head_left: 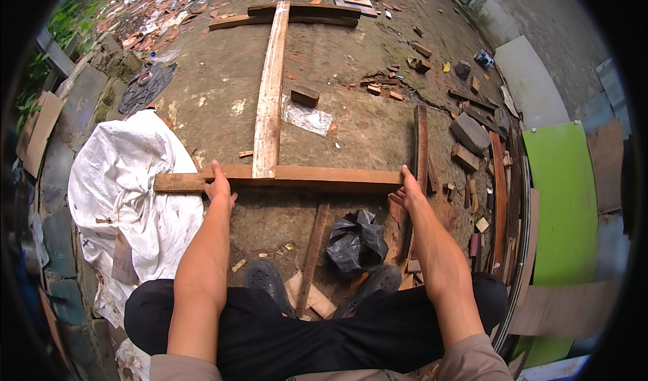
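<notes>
A brown wooden beam [337, 180] runs crosswise in front of me, above the ground. My left hand [219, 186] grips it some way in from its left end, thumb and fingers around the edges. At its right end my right hand [407, 191] holds it, the fingers partly hidden by the wood. A long, pale, white-stained board [271, 91] reaches away from me. Its near end meets the beam's upper side, and its far end overlaps two dark beams [317, 20] lying crosswise on the ground. Beside my right hand is a narrow dark plank [421, 138].
Left of the beam spreads a white cloth sack [135, 158]. A black plastic bag [356, 242] sits between my shoes, near a thin wooden strip [313, 256]. A wood block [305, 96] rests by clear plastic [307, 118]. Bricks, offcuts and a green panel [560, 199] line the right side.
</notes>
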Demonstrator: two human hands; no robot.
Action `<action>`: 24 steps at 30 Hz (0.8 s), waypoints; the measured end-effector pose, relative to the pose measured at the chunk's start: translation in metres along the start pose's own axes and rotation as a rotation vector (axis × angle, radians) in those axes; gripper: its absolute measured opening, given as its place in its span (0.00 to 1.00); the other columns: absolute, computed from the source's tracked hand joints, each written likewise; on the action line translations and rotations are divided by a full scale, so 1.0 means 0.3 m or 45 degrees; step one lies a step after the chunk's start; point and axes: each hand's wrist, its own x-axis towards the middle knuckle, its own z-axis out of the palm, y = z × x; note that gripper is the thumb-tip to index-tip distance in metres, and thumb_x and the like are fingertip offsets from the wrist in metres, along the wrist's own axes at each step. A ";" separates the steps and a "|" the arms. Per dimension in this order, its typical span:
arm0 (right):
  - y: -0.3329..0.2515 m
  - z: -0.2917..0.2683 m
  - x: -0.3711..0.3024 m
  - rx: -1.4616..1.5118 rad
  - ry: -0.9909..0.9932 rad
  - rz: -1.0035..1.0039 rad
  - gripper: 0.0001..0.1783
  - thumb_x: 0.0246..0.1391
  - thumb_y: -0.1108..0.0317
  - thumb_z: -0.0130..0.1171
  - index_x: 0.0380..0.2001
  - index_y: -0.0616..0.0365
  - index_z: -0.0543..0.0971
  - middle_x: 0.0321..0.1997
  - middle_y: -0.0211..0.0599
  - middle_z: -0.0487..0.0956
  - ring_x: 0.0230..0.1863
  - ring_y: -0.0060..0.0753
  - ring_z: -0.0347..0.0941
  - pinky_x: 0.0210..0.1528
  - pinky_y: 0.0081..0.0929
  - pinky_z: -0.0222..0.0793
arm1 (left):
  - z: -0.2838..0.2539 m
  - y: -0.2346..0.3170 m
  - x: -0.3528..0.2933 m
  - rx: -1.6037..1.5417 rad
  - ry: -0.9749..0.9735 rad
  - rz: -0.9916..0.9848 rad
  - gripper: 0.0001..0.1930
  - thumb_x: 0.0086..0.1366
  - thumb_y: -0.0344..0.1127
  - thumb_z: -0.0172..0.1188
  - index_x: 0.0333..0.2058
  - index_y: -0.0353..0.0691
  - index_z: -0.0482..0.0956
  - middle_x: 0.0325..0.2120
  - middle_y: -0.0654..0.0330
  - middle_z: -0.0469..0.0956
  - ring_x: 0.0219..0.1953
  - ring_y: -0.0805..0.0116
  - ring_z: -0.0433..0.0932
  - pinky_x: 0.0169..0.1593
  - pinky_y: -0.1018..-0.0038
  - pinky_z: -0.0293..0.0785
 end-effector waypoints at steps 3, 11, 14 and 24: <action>0.011 -0.023 0.029 0.022 -0.058 0.007 0.47 0.55 0.31 0.55 0.66 0.56 0.62 0.67 0.52 0.63 0.64 0.49 0.64 0.59 0.50 0.67 | 0.009 -0.002 0.000 0.008 -0.001 0.010 0.61 0.56 0.75 0.56 0.72 0.40 0.35 0.71 0.51 0.43 0.68 0.46 0.57 0.63 0.46 0.65; -0.006 -0.016 0.050 -0.133 0.070 -0.090 0.44 0.57 0.33 0.54 0.63 0.58 0.65 0.67 0.50 0.63 0.64 0.50 0.64 0.59 0.55 0.64 | 0.013 0.005 -0.036 0.075 0.099 0.063 0.62 0.55 0.77 0.55 0.72 0.38 0.37 0.70 0.48 0.51 0.68 0.46 0.58 0.63 0.44 0.63; -0.009 -0.108 0.120 -0.736 0.609 -0.424 0.41 0.59 0.37 0.53 0.62 0.61 0.67 0.63 0.52 0.69 0.58 0.54 0.70 0.56 0.52 0.66 | 0.043 -0.002 -0.052 0.115 0.109 0.062 0.62 0.55 0.77 0.55 0.71 0.35 0.39 0.70 0.47 0.52 0.69 0.47 0.57 0.65 0.47 0.61; 0.181 -0.296 0.043 -1.248 0.397 -0.136 0.48 0.47 0.51 0.73 0.61 0.70 0.61 0.63 0.57 0.71 0.64 0.55 0.68 0.62 0.45 0.67 | 0.011 -0.025 0.040 0.255 0.111 0.179 0.62 0.57 0.77 0.52 0.70 0.27 0.41 0.71 0.45 0.49 0.71 0.48 0.53 0.70 0.57 0.53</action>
